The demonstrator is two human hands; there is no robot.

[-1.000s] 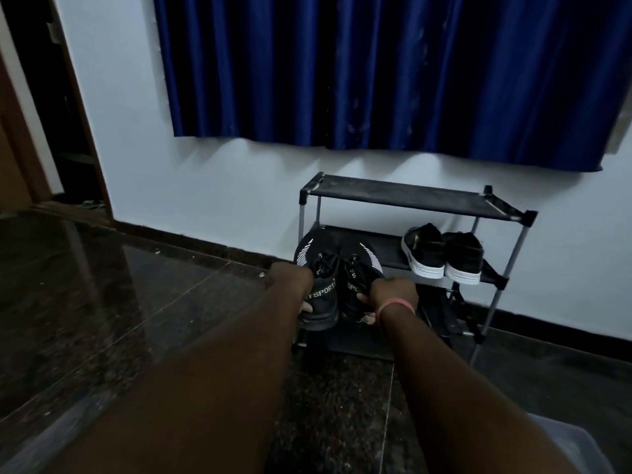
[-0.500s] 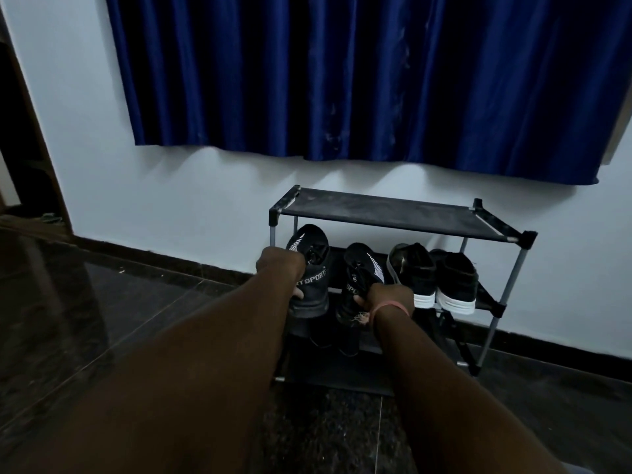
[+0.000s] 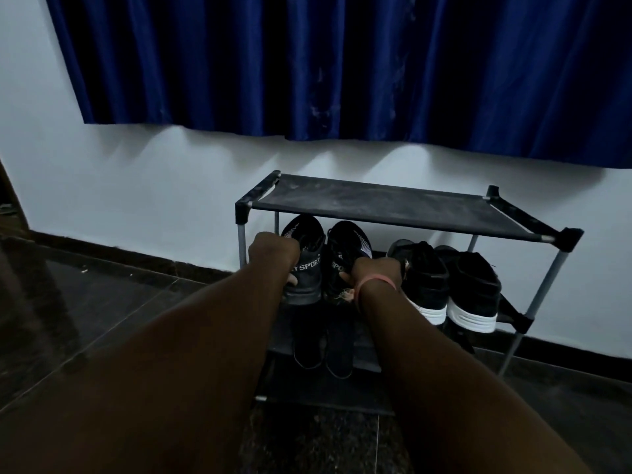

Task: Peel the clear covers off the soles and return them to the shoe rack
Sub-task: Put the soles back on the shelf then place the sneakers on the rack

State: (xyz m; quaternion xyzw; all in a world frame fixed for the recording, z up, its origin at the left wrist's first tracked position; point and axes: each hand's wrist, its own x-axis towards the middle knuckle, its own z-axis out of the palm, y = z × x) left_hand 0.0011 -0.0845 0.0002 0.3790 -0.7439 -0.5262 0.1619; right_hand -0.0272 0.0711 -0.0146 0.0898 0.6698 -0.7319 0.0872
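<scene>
Both my arms stretch forward toward the shoe rack [image 3: 393,203], which stands against the white wall [image 3: 136,186] under a blue curtain [image 3: 342,63]. My left hand [image 3: 273,251] grips the left sports shoe [image 3: 306,268] at its heel end, fingers curled round the outer side, thumb showing pale at the lower edge. My right hand [image 3: 376,270] grips the right sports shoe [image 3: 345,258] the same way, fingers wrapped on its side, a pink band [image 3: 376,281] on that wrist. Both shoes are black with white stripes near the toes and white lettering at the back; toes point in toward the wall, heels toward me. They sit side by side, touching, at the left end of the middle shelf, heels hanging out past its front edge. Can't tell whether the soles rest fully on the shelf or I'm carrying the weight. Soles are hidden, so no read on the clear covers.

Just right of my right hand, a pair of black shoes with white soles [image 3: 448,289] sits on the same shelf. Top shelf is dark, dusty fabric. On the lowest shelf, another dark pair [image 3: 323,350] lies below the ones I'm holding. Floor [image 3: 102,302] is dark polished stone. Room is dim.
</scene>
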